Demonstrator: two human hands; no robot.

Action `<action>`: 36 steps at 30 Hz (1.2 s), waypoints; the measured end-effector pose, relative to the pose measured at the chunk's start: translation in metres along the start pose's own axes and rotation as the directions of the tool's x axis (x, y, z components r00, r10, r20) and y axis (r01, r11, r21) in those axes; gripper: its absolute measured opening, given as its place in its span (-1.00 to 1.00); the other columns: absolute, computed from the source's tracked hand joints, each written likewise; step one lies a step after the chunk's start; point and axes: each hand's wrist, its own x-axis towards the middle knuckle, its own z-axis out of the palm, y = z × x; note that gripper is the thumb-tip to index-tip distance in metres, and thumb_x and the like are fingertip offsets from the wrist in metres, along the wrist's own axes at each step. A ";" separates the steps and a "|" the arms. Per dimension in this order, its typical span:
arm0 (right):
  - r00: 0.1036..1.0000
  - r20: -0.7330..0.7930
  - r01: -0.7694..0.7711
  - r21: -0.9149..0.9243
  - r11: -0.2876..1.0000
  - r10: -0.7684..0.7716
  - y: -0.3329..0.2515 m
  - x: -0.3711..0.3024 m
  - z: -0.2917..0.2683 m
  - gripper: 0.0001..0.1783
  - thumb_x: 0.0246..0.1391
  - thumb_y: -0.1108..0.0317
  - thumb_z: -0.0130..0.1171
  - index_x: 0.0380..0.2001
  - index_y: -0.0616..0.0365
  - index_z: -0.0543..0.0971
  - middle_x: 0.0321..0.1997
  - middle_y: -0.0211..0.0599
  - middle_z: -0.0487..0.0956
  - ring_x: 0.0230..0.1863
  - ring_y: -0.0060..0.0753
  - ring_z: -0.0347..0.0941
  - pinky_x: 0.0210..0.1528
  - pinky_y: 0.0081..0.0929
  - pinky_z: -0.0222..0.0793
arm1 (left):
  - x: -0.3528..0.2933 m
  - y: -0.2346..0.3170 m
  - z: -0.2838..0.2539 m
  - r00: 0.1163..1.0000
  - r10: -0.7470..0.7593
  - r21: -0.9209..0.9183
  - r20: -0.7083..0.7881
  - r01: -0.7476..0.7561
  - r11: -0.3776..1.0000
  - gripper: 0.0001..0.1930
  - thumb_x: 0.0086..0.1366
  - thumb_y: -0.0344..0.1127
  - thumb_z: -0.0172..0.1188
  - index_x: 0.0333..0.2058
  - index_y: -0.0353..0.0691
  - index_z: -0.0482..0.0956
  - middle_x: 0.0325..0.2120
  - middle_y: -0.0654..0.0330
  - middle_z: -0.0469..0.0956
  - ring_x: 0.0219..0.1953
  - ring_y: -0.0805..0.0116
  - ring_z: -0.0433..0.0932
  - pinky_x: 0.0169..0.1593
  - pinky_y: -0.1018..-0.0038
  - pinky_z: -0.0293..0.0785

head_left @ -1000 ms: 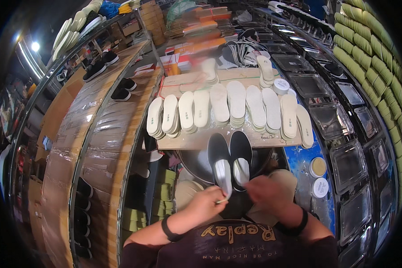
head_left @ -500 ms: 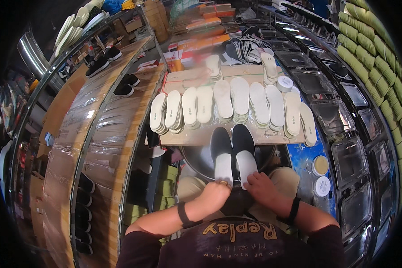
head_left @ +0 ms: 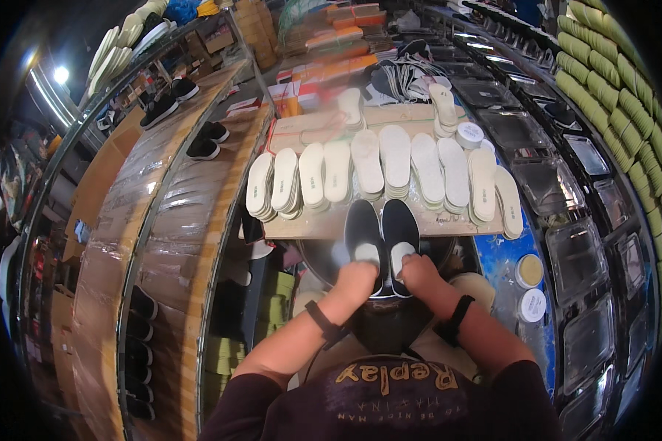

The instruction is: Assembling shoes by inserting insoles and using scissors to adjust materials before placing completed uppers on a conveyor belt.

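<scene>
Two black slip-on shoes, the left shoe (head_left: pixel 362 223) and the right shoe (head_left: pixel 399 224), stand side by side with toes pointing away from me at the board's near edge. Inside the left one a white insole (head_left: pixel 366 253) shows at the opening; a second white insole (head_left: pixel 400 254) shows in the right one. My left hand (head_left: pixel 357 279) is closed over the left shoe's opening, its fingers bent against that insole and partly hidden. Curled likewise, my right hand (head_left: pixel 421 275) presses at the right shoe's insole. Both heels face me.
Several stacks of cream insoles (head_left: pixel 396 158) line the cardboard-topped board (head_left: pixel 324 229) beyond the shoes. Round tins (head_left: pixel 529 271) sit on a blue surface at right, beside a rack of clear-lidded trays (head_left: pixel 581 257). A wrapped shelf rack (head_left: pixel 162 213) with black shoes stands left.
Both hands have moved forward, away from me, from the insoles' heel ends to over the shoe openings. The insoles have slid deeper into the shoes, with much less white showing.
</scene>
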 end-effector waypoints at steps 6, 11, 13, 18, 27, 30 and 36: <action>0.827 0.527 -0.202 -0.050 0.978 0.197 0.012 0.018 0.001 -0.70 0.04 0.14 0.05 -0.46 0.09 0.64 -0.29 -0.11 0.61 -0.22 -0.04 0.54 -0.12 -0.03 0.34 | 0.024 -0.023 -0.001 0.915 0.056 -0.070 0.401 -0.031 0.997 -0.90 0.02 -0.39 0.12 -0.47 -0.20 0.60 -0.43 -0.05 0.58 -0.31 0.00 0.59 -0.30 0.19 0.49; 0.880 0.463 -0.233 0.227 0.946 0.106 0.004 0.001 0.004 -0.48 0.18 -0.05 -0.12 -0.40 0.17 0.62 -0.29 -0.02 0.59 -0.19 0.04 0.51 -0.13 -0.10 0.40 | 0.030 -0.011 -0.009 0.791 0.031 -0.106 0.611 0.043 0.993 -0.75 0.07 -0.39 0.11 -0.24 -0.32 0.55 -0.32 -0.15 0.56 -0.22 -0.13 0.54 -0.18 0.18 0.47; 0.987 0.159 -0.043 0.432 0.901 -0.029 -0.007 -0.012 0.010 -0.66 0.06 0.12 0.03 -0.47 0.17 0.61 -0.41 -0.05 0.57 -0.31 0.06 0.49 -0.22 -0.09 0.39 | 0.014 0.008 -0.005 0.896 0.014 -0.177 0.444 0.072 0.981 -0.66 0.05 -0.37 0.16 -0.16 -0.36 0.50 -0.25 -0.16 0.54 -0.16 -0.09 0.53 -0.12 0.18 0.45; 0.990 0.048 0.107 0.355 0.929 -0.133 -0.023 -0.028 0.000 -0.89 -0.08 0.38 0.15 -0.44 0.13 0.60 -0.44 -0.16 0.56 -0.31 -0.01 0.46 -0.20 -0.16 0.37 | -0.014 0.036 0.024 0.991 0.028 0.125 0.133 -0.044 0.991 -0.66 -0.09 -0.14 0.36 -0.34 -0.19 0.58 -0.37 0.05 0.55 -0.24 0.06 0.53 -0.19 0.21 0.43; 0.908 -0.274 -0.173 0.445 0.879 0.317 -0.018 -0.088 -0.071 -0.83 -0.12 0.50 0.16 -0.38 0.09 0.62 -0.51 -0.19 0.53 -0.44 -0.07 0.47 -0.38 -0.23 0.38 | -0.031 0.021 -0.088 0.956 0.173 -0.330 -0.235 -0.246 0.911 -0.46 -0.15 0.16 0.39 -0.37 -0.22 0.61 -0.56 0.12 0.48 -0.49 0.11 0.52 -0.40 0.30 0.44; 0.893 -0.297 -0.209 0.390 0.897 0.337 -0.009 -0.107 -0.065 -0.86 -0.13 0.45 0.17 -0.41 0.09 0.63 -0.50 -0.18 0.56 -0.43 -0.05 0.50 -0.35 -0.22 0.41 | -0.030 -0.015 -0.166 0.923 0.215 -0.171 -0.319 -0.279 0.945 -0.41 -0.17 0.19 0.40 -0.43 -0.28 0.57 -0.59 0.12 0.47 -0.54 0.12 0.51 -0.45 0.30 0.41; 0.870 -0.063 -0.468 0.212 0.858 0.490 -0.006 -0.135 -0.052 -0.85 -0.11 0.29 0.17 -0.44 0.02 0.65 -0.42 -0.14 0.59 -0.36 -0.03 0.53 -0.30 -0.12 0.43 | 0.009 -0.159 -0.306 0.825 0.153 0.400 -0.543 0.094 0.912 -0.44 -0.27 0.21 0.42 -0.52 -0.22 0.56 -0.61 0.07 0.50 -0.54 0.03 0.52 -0.48 0.27 0.42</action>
